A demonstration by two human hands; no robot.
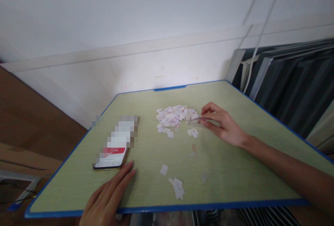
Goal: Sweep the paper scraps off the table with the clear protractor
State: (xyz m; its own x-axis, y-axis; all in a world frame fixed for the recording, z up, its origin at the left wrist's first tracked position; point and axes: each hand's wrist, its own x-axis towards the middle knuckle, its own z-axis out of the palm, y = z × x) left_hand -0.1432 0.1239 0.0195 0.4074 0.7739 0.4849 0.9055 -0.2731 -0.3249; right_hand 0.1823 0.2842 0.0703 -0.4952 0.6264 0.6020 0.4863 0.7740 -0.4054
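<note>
My right hand (221, 123) pinches a thin, see-through curved piece of plastic (194, 121) between thumb and fingers. Its edge reaches the right side of a heap of small white paper pieces (172, 116). Just below that plastic lie a few loose paper scraps (193, 133). Flat on the near left of the table rests my left hand (109, 193), fingers stretched out and holding nothing. Its fingertips are close to the lower end of a smartphone (111, 160), whose screen is lit and mostly pixelated.
The green table (146, 149) has a blue rim. More paper scraps (177, 187) lie near its front edge. A white wall (156, 65) stands behind it. Dark flat panels (292, 83) lean at the right, and brown cardboard (33, 121) stands at the left.
</note>
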